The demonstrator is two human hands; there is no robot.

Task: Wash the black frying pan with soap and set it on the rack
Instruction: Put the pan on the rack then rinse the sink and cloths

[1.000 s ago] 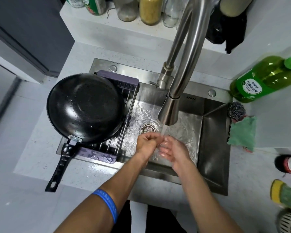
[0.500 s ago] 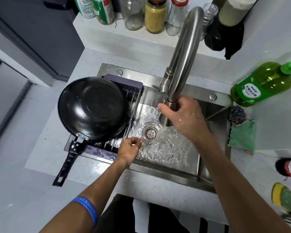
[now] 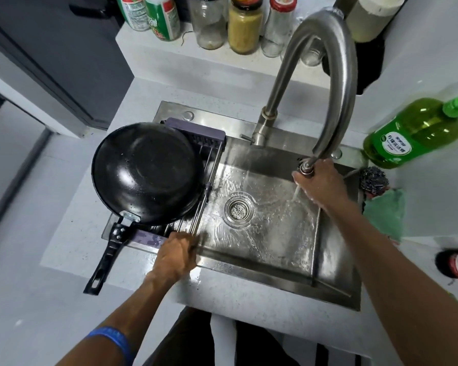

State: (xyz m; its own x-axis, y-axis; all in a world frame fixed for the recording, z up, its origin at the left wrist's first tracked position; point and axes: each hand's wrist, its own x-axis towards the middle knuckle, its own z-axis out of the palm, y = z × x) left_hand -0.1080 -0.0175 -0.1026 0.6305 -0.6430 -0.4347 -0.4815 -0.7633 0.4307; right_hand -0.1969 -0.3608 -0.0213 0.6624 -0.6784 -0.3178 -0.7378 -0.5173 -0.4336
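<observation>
Black frying pan (image 3: 147, 171) lies upside down on the purple-edged rack (image 3: 196, 133) set across the left end of the steel sink (image 3: 336, 289), its wet base up and its handle (image 3: 106, 256) sticking out over the near counter (image 3: 64, 207). At the rack's near right corner the left hand (image 3: 176, 256) rests with its fingers curled down over the ends of the rack's rods; a blue band (image 3: 111, 339) circles that forearm. The hands are well apart: the right hand (image 3: 321, 184) grips the spray head at the end of the tall curved tap (image 3: 336, 75), and water runs from it onto the sink floor near the round drain (image 3: 239, 208). Right of the sink sit a steel scourer (image 3: 373, 180) and a green cloth (image 3: 385, 215). Beyond them a green soap bottle (image 3: 413, 133) lies tilted, its white-and-green label carrying small characters too blurred to read. Jars and bottles (image 3: 245, 25) line the back ledge; print on their green labels is unreadable too.
</observation>
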